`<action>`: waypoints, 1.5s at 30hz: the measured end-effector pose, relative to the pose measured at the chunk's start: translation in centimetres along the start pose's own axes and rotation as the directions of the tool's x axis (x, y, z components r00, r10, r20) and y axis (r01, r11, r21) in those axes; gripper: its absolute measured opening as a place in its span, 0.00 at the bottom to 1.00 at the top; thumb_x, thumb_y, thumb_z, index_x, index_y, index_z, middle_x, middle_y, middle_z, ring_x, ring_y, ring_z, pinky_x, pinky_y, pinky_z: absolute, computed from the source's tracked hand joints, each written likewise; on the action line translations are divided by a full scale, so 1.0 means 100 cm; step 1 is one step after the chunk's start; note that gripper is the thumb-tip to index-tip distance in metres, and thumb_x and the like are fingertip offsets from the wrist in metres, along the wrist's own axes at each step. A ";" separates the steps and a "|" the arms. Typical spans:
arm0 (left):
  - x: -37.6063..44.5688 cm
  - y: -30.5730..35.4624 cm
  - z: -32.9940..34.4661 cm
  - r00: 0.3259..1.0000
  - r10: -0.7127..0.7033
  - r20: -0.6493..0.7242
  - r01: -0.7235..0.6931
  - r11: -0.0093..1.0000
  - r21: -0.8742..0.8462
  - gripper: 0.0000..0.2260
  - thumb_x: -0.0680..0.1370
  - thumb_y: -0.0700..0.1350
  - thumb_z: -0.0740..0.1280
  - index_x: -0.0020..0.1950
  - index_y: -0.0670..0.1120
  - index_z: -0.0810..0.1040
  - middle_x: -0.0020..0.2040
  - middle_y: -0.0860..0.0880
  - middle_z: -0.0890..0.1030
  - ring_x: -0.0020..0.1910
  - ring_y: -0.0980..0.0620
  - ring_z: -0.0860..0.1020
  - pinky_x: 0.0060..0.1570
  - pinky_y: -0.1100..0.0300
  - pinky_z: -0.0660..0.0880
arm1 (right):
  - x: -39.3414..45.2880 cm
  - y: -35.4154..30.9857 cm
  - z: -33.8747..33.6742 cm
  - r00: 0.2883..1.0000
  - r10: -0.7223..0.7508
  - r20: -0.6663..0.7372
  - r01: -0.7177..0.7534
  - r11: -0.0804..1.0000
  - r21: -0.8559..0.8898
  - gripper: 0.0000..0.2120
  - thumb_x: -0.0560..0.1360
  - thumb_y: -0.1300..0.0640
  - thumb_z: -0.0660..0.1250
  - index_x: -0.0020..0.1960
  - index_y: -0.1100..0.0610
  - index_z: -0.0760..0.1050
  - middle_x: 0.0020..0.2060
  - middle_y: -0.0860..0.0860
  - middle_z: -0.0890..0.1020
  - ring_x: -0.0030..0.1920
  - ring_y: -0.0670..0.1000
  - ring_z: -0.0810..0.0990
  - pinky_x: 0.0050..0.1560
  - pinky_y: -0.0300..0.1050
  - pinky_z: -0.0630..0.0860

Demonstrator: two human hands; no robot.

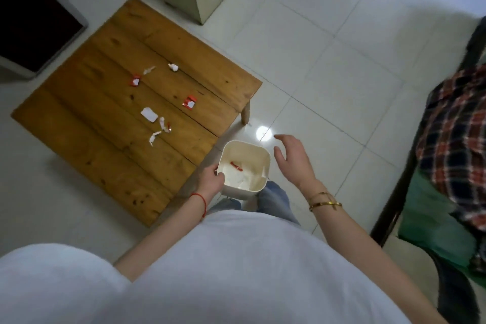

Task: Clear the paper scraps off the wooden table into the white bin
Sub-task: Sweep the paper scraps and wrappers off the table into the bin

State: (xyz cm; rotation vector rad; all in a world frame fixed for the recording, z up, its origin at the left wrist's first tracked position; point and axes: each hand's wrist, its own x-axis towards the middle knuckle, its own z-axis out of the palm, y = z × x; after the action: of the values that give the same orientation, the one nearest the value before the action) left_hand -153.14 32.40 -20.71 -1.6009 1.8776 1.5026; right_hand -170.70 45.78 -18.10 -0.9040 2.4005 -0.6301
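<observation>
Scraps (pixel 157 102) of white and red paper lie scattered across the wooden worktop (pixel 79 144). Left hand (pixel 211 179) grips the rim of the white bin (pixel 260 158), held just beside the worktop's near corner, with paper already inside. Right hand (pixel 293 159) hovers open beside the bin, fingers spread, not touching it.

White bin (pixel 259 183) beside wooden table (pixel 92 166), paper scraps (pixel 149 114) scattered on top
</observation>
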 end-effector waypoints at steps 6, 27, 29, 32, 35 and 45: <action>0.002 0.012 0.031 0.969 -0.211 -0.127 0.175 0.952 -0.251 0.16 0.74 0.35 0.58 0.59 0.42 0.78 0.54 0.41 0.81 0.53 0.41 0.78 0.55 0.53 0.75 | 0.072 0.003 -0.022 0.957 -0.196 0.215 0.221 0.970 -0.097 0.18 0.80 0.56 0.58 0.69 0.57 0.68 0.67 0.54 0.73 0.67 0.54 0.69 0.69 0.49 0.66; 0.112 -0.046 0.119 0.758 -0.627 -0.179 0.353 0.625 -0.696 0.18 0.74 0.34 0.58 0.62 0.43 0.76 0.58 0.42 0.80 0.55 0.44 0.77 0.52 0.59 0.71 | 0.274 -0.057 0.149 0.592 -0.546 0.593 0.736 0.665 -0.123 0.26 0.78 0.57 0.62 0.74 0.57 0.61 0.74 0.55 0.63 0.72 0.57 0.64 0.71 0.52 0.66; 0.124 -0.061 0.122 0.740 -0.650 -0.175 0.364 0.605 -0.708 0.18 0.74 0.35 0.58 0.62 0.43 0.76 0.58 0.42 0.80 0.57 0.42 0.77 0.55 0.57 0.72 | 0.286 -0.066 0.173 0.548 -0.561 0.620 0.779 0.613 -0.134 0.27 0.77 0.58 0.63 0.75 0.56 0.60 0.75 0.55 0.61 0.73 0.57 0.62 0.71 0.53 0.66; 0.140 -0.081 0.125 0.728 -0.664 -0.172 0.367 0.589 -0.720 0.18 0.74 0.35 0.58 0.62 0.43 0.76 0.58 0.42 0.80 0.56 0.42 0.77 0.54 0.57 0.72 | 0.301 -0.075 0.199 0.508 -0.576 0.641 0.813 0.566 -0.135 0.30 0.78 0.58 0.63 0.76 0.56 0.56 0.76 0.55 0.58 0.75 0.57 0.58 0.73 0.55 0.63; 0.153 -0.097 0.128 0.710 -0.680 -0.182 0.362 0.575 -0.734 0.18 0.74 0.35 0.58 0.61 0.44 0.77 0.57 0.42 0.80 0.55 0.42 0.77 0.51 0.58 0.72 | 0.313 -0.080 0.222 0.485 -0.591 0.645 0.831 0.541 -0.130 0.30 0.78 0.58 0.61 0.77 0.55 0.54 0.77 0.54 0.56 0.77 0.57 0.55 0.75 0.56 0.58; 0.173 -0.114 0.126 0.713 -0.675 -0.189 0.307 0.543 -0.782 0.17 0.73 0.35 0.57 0.58 0.45 0.78 0.53 0.44 0.81 0.46 0.49 0.75 0.46 0.61 0.70 | 0.289 -0.055 0.243 0.391 -0.620 0.680 0.891 0.441 -0.110 0.26 0.78 0.55 0.59 0.75 0.58 0.60 0.75 0.56 0.62 0.76 0.57 0.56 0.74 0.57 0.58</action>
State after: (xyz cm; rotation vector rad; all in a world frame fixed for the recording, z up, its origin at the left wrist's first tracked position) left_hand -154.99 34.12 -44.82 -2.7865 0.7403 1.7247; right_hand -172.79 16.01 -41.85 -2.1808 1.4392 0.0041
